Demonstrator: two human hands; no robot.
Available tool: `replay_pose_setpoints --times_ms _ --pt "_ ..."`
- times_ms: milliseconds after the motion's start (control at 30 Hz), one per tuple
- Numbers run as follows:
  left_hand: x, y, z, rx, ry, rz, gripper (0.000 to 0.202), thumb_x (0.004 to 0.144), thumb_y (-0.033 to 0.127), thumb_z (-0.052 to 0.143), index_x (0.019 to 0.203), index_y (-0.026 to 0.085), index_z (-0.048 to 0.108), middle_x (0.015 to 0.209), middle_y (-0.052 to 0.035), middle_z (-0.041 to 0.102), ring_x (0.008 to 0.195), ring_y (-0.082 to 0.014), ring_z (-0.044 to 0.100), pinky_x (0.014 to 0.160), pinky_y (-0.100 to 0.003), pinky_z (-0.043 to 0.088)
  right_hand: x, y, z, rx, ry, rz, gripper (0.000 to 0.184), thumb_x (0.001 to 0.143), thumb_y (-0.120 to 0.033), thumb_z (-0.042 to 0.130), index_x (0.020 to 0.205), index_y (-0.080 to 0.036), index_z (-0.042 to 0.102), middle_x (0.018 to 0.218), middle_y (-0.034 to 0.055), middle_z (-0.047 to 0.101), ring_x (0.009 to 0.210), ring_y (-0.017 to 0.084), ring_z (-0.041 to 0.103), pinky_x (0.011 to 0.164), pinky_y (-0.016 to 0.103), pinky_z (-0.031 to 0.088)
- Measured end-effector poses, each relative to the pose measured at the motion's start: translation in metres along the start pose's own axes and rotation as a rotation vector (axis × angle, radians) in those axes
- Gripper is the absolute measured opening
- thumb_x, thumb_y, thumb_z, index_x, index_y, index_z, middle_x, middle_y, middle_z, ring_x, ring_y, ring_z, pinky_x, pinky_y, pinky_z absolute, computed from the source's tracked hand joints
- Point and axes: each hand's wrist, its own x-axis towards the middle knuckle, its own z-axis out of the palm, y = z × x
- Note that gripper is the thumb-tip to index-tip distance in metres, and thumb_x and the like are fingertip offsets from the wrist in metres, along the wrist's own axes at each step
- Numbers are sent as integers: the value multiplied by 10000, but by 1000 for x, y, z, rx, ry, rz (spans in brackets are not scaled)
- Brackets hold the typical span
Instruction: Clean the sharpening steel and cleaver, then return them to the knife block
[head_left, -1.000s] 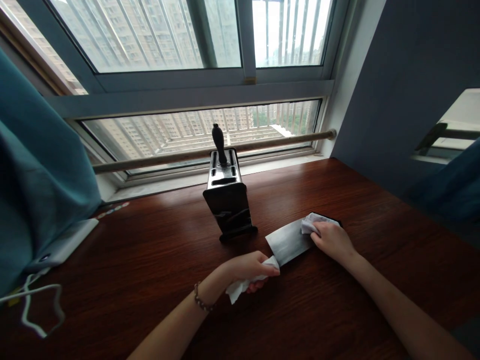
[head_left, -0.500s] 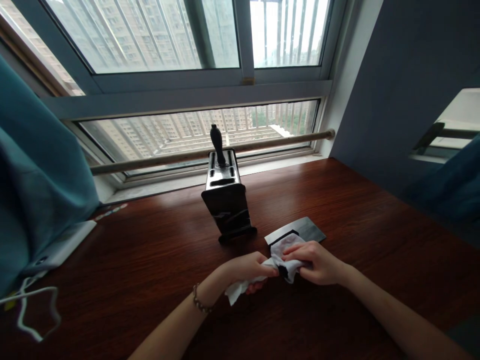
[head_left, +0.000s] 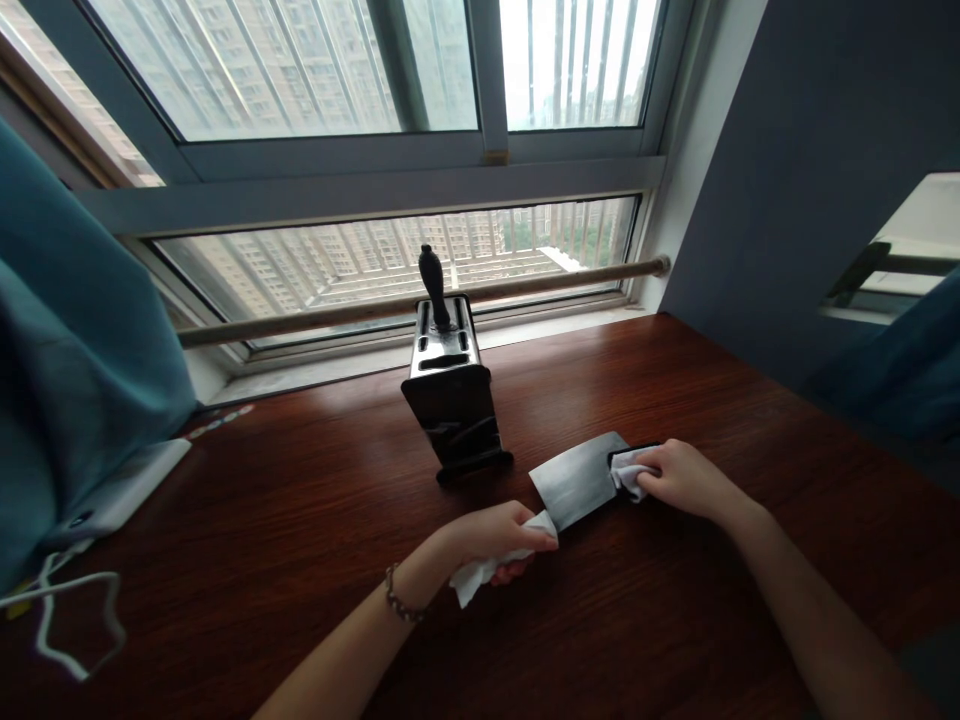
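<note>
A cleaver with a broad grey blade is held low over the table, its blade pointing to the right. My left hand is closed around its handle, with a white tissue wrapped between the palm and the handle. The handle itself is mostly hidden. My right hand pinches a white cloth with black parts against the far right end of the blade. Behind the blade, a dark knife block stands upright with one black-handled knife in it.
A reddish-brown wooden table reaches to the window sill. A horizontal rail crosses in front of the window. On the left are a blue curtain, a white device and a white cable.
My right hand has slid the cloth to the right along the blade, from near the handle to the far end, baring the blade's middle. My left hand has stayed in place.
</note>
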Motion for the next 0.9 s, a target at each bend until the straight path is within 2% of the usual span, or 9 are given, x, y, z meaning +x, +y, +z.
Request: replay_pose_setpoints --times_ms 100,233,367,467,567,633,800,900 --pt "1 -1 1 -12 21 4 366 684 495 628 712 169 464 471 41 467 346 -67 400 314 -181 336 1 13 2 -46 -17 72 270 738 -267 414 662 -230 670 706 27 685 651 151 595 587 253 350" --pt "1 -2 0 -16 21 12 371 681 499 630 718 171 460 465 47 451 353 -65 392 324 -180 335 4 21 9 -155 33 187 300 759 -303 381 662 -215 651 713 66 677 670 193 605 580 287 332" --pt "0 -1 0 -4 17 3 377 676 506 632 734 175 463 473 44 464 356 -70 400 316 -182 329 7 21 14 -217 177 289 332 793 -366 358 711 -204 635 712 92 671 661 224 606 587 311 340" --pt "-1 0 0 2 21 2 373 676 505 632 739 175 470 484 41 470 361 -73 403 311 -185 333 7 15 15 -96 255 219 312 805 -353 373 869 -223 650 785 67 689 721 208 616 644 296 384" --pt "-1 0 0 5 9 17 369 681 500 627 721 170 467 485 39 467 364 -73 403 308 -185 335 6 2 20 3 172 4 305 786 -285 411 980 -255 645 902 36 694 807 185 617 697 274 415" --pt "0 0 0 4 3 20 370 685 501 622 715 169 461 481 39 463 360 -74 407 307 -184 333 6 -5 26 17 113 -63 312 775 -260 425 995 -261 645 955 34 686 859 184 612 724 275 427" --pt "0 1 0 3 -2 24 367 690 496 619 706 169 455 488 39 470 359 -72 411 307 -183 338 9 -3 39 -19 120 95 320 793 -283 395 1014 -287 627 1015 36 669 917 212 613 732 323 446" --pt "0 0 1 -6 13 14 377 678 506 629 717 171 459 490 42 466 361 -67 402 316 -183 338 11 6 38 -67 130 197 308 802 -311 368 963 -284 629 952 48 677 864 244 629 676 353 452"
